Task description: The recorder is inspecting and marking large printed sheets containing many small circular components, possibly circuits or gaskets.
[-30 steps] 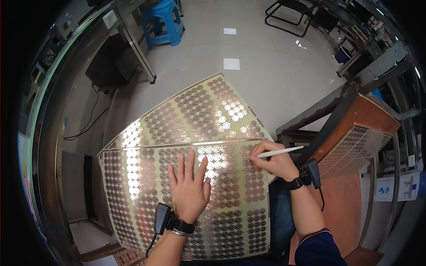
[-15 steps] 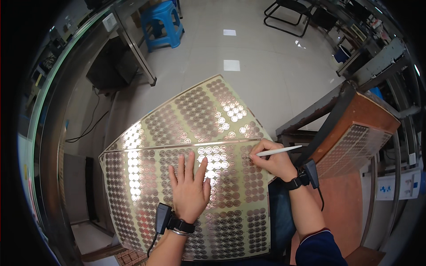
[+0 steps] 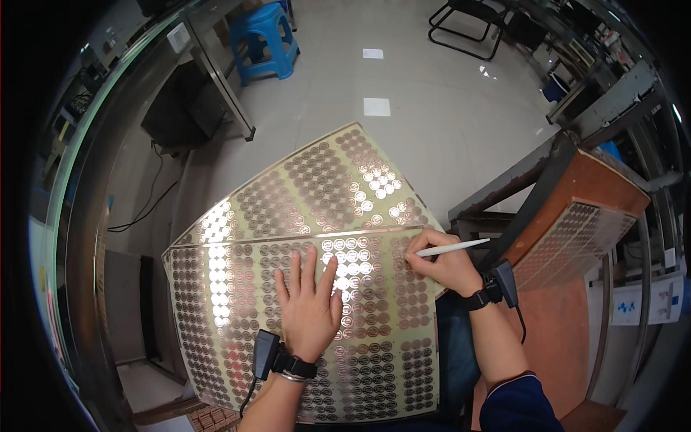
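Observation:
A large greenish panel (image 3: 309, 389) covered with rows of round coppery discs lies before me. Behind it, partly covered by its far edge, a second panel (image 3: 270, 180) of the same kind shows at an angle. My left hand (image 3: 309, 309) rests flat on the near panel, fingers spread and holding nothing. By the panel's far right part, my right hand (image 3: 446, 263) is closed around a slim white pen-shaped tool (image 3: 455, 247). The tool's rear end points right; its tip is hidden behind my fingers. Both wrists wear dark straps with small black boxes.
At right, a brown board (image 3: 583, 187) carries another disc-covered sheet (image 3: 572, 241) beside a metal frame (image 3: 518, 176). A blue stool (image 3: 265, 43) stands far left, near a black box-shaped object (image 3: 183, 108). A black chair (image 3: 468, 25) is at the back. Cables (image 3: 147, 212) hang at left.

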`<move>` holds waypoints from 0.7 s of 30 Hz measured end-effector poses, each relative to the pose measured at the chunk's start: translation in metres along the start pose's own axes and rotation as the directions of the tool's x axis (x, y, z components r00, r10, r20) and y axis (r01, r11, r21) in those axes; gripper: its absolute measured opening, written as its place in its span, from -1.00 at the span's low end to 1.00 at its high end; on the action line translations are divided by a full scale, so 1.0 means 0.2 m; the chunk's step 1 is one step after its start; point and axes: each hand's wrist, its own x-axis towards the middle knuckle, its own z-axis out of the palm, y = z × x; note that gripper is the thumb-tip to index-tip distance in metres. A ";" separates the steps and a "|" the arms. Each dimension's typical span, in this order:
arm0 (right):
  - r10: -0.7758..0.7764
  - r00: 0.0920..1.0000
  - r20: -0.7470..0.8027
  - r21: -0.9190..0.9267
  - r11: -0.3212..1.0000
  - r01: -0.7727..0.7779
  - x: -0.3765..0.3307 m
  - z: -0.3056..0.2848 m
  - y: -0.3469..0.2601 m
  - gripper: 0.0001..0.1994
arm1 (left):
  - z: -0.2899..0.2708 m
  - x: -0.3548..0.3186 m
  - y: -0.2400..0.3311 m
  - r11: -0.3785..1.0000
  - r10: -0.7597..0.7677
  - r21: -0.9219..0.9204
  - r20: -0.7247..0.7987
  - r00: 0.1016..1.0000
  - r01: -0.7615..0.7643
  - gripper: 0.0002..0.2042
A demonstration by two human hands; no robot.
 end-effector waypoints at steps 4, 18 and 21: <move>0.150 0.988 0.025 0.026 0.988 -0.151 0.00 0.01 -0.01 -0.89 | 0.01 0.00 -0.01 1.000 0.006 0.002 -0.003 1.000 -0.006 -0.49; 0.070 0.997 0.036 -0.022 0.997 -0.069 0.00 -0.01 0.02 -0.87 | 0.01 0.00 0.00 1.000 0.012 0.005 -0.019 1.000 -0.012 -0.49; 0.052 0.998 0.039 -0.030 0.998 -0.051 -0.01 0.00 0.01 -0.88 | 0.00 0.00 0.00 1.000 0.013 0.001 -0.019 1.000 -0.013 -0.49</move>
